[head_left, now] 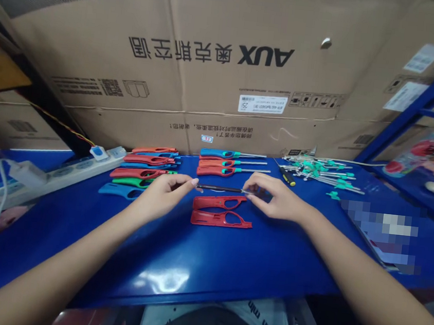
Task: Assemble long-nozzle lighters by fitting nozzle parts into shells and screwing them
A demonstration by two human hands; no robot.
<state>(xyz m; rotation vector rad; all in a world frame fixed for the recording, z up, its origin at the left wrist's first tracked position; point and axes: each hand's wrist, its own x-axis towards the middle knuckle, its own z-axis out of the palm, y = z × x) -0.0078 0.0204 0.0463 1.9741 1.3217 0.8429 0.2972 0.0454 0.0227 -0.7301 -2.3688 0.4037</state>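
Observation:
A thin dark rod [220, 188] is stretched level between my two hands. The fingers of my left hand [171, 191] pinch its left end, and my right hand [271, 196] pinches its right end. Just below it, two red handle halves [218, 202] lie one under the other on the blue table [160, 260]. Behind the rod lie several lighters with blue or red handles and metal tubes [220, 170]. Left of these is a stack of red, blue and green handle shells [134, 174], partly behind my left hand.
A white power strip [61, 169] with plugs runs along the left. At the back right are a pile of green-ended metal tubes [317, 170] and a screwdriver [288, 177]. A cardboard wall [216, 17] stands behind; a blurred flat object [383, 237] lies right.

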